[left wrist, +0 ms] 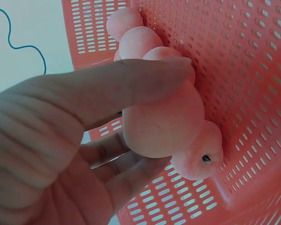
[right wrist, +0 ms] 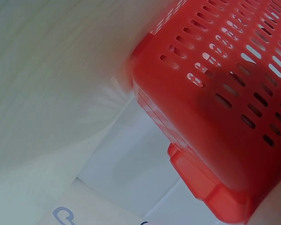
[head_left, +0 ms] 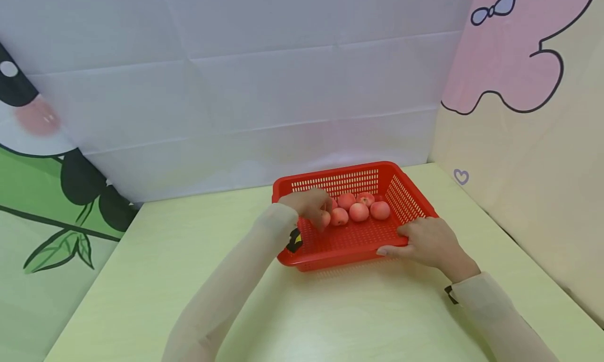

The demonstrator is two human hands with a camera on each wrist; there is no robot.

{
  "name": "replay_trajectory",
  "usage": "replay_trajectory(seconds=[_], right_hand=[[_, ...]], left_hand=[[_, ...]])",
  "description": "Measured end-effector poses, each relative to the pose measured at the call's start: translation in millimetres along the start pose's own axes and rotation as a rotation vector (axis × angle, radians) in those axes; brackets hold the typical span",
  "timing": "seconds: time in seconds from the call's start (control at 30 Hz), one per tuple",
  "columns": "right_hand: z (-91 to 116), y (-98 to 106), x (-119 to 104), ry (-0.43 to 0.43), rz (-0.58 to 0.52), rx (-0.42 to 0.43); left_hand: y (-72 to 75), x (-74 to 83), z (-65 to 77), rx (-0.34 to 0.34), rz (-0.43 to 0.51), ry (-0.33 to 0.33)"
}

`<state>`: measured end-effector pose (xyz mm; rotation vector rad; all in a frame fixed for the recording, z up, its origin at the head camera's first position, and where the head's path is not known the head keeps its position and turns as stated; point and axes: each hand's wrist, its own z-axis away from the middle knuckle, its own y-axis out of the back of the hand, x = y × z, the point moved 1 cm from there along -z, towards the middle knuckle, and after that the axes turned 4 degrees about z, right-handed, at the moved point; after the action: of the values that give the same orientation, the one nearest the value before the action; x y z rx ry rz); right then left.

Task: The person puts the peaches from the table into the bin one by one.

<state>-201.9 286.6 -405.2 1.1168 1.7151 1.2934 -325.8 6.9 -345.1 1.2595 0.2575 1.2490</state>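
Note:
A red plastic basket [head_left: 349, 239] with slotted walls sits on the table and holds several small pinkish-red apples [head_left: 359, 211]. My left hand [head_left: 309, 205] reaches over its left side. In the left wrist view, that hand holds one apple [left wrist: 161, 126] between the thumb and fingers, while another apple [left wrist: 199, 154] with a dark stem hollow lies right beside it. At the basket's near right corner, my right hand [head_left: 431, 241] grips the rim, thumb along the front edge. The basket's wall [right wrist: 192, 103] fills much of the right wrist view; only a sliver of that hand shows there.
The basket stands on a pale yellow-green table [head_left: 189, 257]. Behind it hangs a whitish sheet [head_left: 264, 100]. A cream wall panel [head_left: 528, 184] with a pink cartoon figure borders the right side, and a cartoon-printed panel [head_left: 52, 194] the left.

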Motion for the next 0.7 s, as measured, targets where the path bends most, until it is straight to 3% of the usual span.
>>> replay_trajectory(seconds=[0.4,0.7], right_hand=[[-0.4,-0.1,0.2,-0.001,0.003,-0.005],[0.2,-0.7,-0.1,0.001,-0.007,0.003]], left_hand=[[-3.2,0.4,1.3,-0.073,0.085,0.14],[-4.3,1.5,4.5,-0.086,0.081,0.238]])
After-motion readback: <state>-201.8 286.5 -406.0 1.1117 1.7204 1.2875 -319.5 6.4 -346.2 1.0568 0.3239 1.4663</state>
